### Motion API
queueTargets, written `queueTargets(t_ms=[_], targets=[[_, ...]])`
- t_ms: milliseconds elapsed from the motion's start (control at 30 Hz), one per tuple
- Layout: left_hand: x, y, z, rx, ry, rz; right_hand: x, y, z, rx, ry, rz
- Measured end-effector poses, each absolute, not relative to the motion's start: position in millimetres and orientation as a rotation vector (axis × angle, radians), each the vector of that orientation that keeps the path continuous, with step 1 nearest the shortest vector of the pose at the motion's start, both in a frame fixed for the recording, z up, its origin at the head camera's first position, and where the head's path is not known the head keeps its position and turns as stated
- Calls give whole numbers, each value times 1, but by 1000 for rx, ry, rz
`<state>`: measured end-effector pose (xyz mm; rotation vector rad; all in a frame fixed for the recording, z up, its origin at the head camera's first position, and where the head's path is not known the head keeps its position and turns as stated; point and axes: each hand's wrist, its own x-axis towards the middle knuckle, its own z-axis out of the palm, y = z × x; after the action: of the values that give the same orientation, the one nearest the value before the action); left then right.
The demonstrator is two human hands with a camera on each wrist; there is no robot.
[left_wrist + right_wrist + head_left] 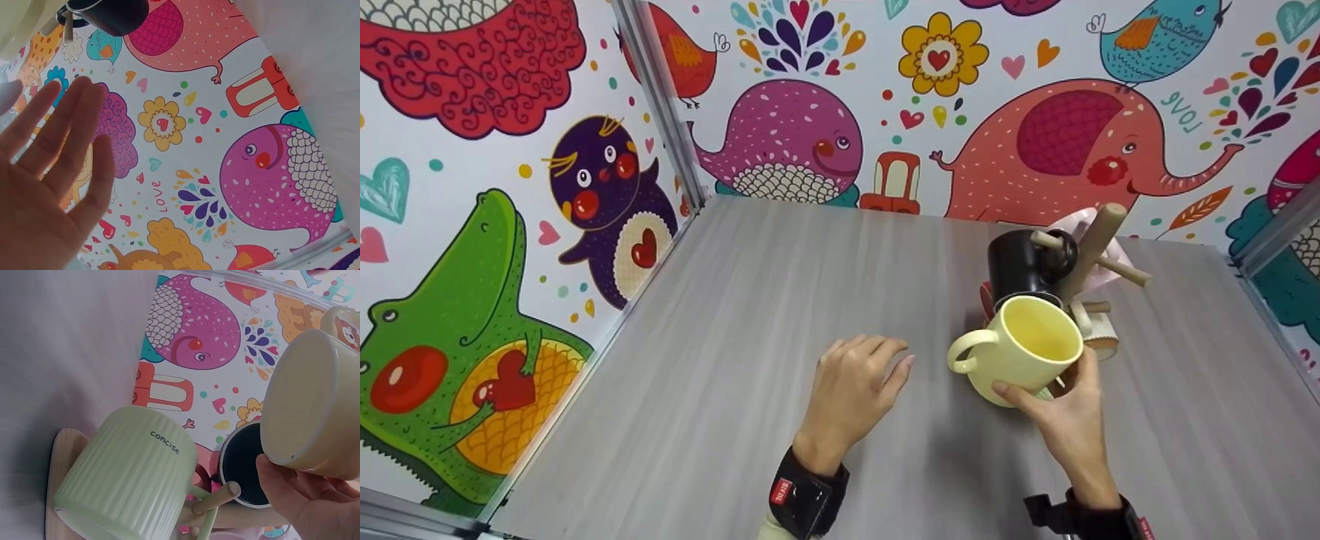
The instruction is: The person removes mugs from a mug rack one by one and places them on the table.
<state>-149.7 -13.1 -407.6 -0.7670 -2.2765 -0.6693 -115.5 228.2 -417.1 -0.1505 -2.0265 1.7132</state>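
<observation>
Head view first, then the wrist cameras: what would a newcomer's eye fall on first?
Probably the pale yellow mug, tilted in the right hand in front of the wooden mug rack, where a black mug hangs. Next, the bright cartoon wall behind, with its big coral elephant. In the right wrist view, the ribbed green mug marked "concise" looms low, left of the yellow one.

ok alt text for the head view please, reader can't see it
The right hand holds a yellow mug in front of a wooden mug rack with a black mug on it; the left hand is empty over a gray table. Cartoon animals decorate the walls.
</observation>
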Motion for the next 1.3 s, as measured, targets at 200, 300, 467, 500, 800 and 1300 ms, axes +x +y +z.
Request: queueTargets(t_ms=[200,300,467,500,800,1300], targets=[[-149,-10,-407,-796,-2274,-690,-113,222,-421,-91,-2091,1642],[-148,-9,-407,-803,-2274,-704,-112,220,-424,-64,-2120,1592],[-147,-5,-407,-821,-2281,-723,-112,217,-428,-38,-2163,1525],[-147,-4,-407,-825,-2282,-724,-112,217,-429,-30,-2167,1518],[-146,1,-409,-876,-2277,-809,-111,213,-430,41,-2176,1484],[-140,11,-402,-946,-2352,-1324,-109,209,-434,107,-2165,1527]])
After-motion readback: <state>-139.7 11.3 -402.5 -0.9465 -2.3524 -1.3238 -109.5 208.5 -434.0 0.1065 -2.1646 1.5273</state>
